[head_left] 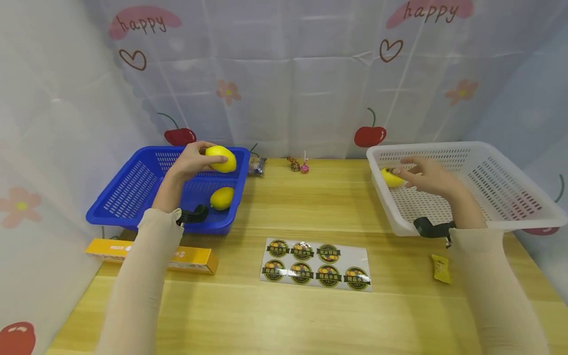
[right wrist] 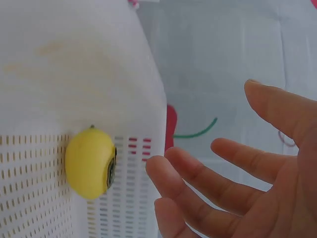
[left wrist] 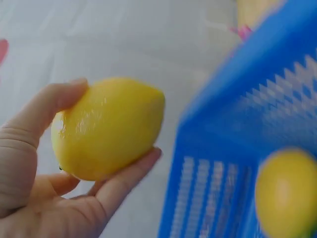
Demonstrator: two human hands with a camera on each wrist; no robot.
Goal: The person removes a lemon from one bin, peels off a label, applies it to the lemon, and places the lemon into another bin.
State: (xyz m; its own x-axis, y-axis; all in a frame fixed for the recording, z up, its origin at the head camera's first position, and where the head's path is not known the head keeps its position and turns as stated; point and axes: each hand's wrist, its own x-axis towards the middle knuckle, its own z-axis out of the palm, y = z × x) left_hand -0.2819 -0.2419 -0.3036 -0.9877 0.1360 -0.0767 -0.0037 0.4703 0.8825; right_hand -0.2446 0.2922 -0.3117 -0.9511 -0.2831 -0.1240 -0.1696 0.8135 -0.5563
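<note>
Printed curtain [head_left: 288, 74] backs a wooden bench [head_left: 310, 320], with a blue basket [head_left: 99, 217] at the left rear corner and a white basket [head_left: 384, 204] at the right rear corner. The held lemon [head_left: 221, 158] is raised at the blue basket's right rear corner; its exact height above the rim cannot be judged. Likely fault: the held lemon rolls out of the grip, because its smooth, rounded skin gives thumb and fingers little purchase. Second possible fault: it strikes the rim if it crosses the right edge too low, or hits the loose lemon [head_left: 222, 198] inside that edge if dropped. Third: the right hand [head_left: 428, 177] knocks the labelled lemon [head_left: 391, 177], near the white basket's left edge, and scuffs its label [right wrist: 111, 171]. Left hand [head_left: 190, 161]: extended forward, parted to the held lemon's width, thumb on one side, fingers on the other, lemon between. Right hand: extended across the white basket, fingers spread and slightly bent, holding nothing, fingertips apart from the labelled lemon in the wrist view.
</note>
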